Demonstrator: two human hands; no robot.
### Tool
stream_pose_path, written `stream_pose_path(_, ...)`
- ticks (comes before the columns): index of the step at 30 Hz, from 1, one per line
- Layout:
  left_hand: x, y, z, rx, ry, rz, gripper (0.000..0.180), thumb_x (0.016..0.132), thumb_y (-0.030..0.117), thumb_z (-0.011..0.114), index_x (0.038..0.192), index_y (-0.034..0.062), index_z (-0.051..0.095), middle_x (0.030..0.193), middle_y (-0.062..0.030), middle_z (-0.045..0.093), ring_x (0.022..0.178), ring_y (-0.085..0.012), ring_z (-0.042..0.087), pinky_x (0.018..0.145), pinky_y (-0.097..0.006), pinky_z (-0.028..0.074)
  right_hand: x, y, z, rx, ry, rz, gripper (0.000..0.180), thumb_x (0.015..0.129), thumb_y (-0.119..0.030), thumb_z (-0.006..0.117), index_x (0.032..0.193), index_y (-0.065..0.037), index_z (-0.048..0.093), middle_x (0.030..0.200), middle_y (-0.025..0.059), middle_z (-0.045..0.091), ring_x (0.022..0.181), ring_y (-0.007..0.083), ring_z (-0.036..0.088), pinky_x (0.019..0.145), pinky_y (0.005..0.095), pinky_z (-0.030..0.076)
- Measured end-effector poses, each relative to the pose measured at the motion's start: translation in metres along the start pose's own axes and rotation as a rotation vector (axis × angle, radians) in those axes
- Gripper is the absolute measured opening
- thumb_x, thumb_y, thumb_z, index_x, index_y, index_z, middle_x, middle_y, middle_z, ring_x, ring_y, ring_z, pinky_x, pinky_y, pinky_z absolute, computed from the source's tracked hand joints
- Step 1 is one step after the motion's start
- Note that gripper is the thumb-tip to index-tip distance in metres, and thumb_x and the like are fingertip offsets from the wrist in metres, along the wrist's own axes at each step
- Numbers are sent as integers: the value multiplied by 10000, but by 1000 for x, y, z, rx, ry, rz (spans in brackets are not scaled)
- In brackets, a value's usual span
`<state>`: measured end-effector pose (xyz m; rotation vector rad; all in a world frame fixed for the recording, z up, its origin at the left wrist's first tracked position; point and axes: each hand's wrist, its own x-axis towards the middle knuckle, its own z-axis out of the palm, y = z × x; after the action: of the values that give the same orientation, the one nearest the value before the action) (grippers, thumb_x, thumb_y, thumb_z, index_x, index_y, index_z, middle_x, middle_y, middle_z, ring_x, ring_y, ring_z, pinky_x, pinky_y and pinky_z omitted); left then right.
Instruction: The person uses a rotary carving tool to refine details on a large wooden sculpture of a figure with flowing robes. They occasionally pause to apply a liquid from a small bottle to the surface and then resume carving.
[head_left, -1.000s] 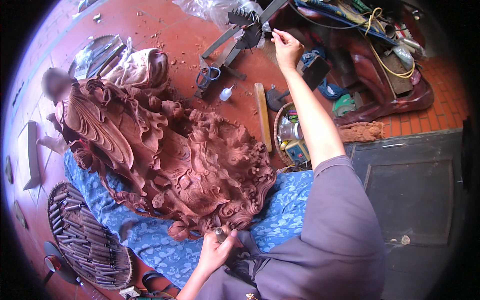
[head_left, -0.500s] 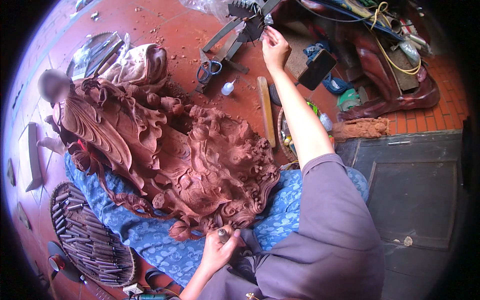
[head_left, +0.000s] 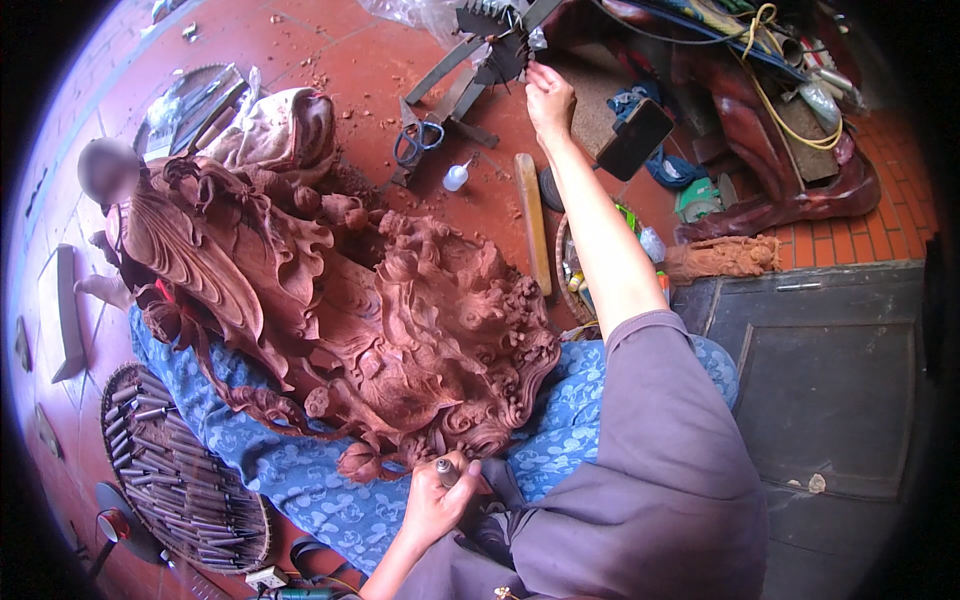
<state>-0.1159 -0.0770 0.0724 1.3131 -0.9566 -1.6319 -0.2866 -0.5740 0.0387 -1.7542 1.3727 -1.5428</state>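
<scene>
Two hands apart: left hand (head_left: 437,503) at lower centre, fist closed round chisel (head_left: 446,472) beside lower edge of reddish wood carving (head_left: 340,310) lying on blue cloth (head_left: 330,495). Right hand (head_left: 548,98) stretched to top centre, fingers closing on spiked metal tool (head_left: 495,45). Step looks like tool fetch, carving paused; next move calls for firm hold, clean lift.

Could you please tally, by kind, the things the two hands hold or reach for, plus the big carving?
Carved wooden sculpture: 1
Metal-handled chisel in left hand: 1
Dark spiky tool rack at right hand: 1
Total: 3
</scene>
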Motion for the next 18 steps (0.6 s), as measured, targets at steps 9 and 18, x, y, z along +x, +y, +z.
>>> stream_pose_path(9, 1, 11, -1, 9, 1, 6, 276, 831, 116, 578, 614, 6, 447, 514, -48, 440, 476, -109, 407, 460, -284, 350, -10, -5, -6, 75, -132, -64, 419, 723, 30, 461, 1136, 65, 523, 1133, 211, 577, 1079, 238, 559, 911, 285, 430)
stream_pose_path(18, 2, 20, -5, 62, -25, -3, 267, 821, 113, 582, 614, 1, 456, 530, -64, 483, 486, -123, 454, 476, -290, 370, -4, -37, -11, 54, 105, -9, 237, 742, -155, 684, 946, -39, 652, 750, 82, 674, 655, 155, 646, 568, 271, 480)
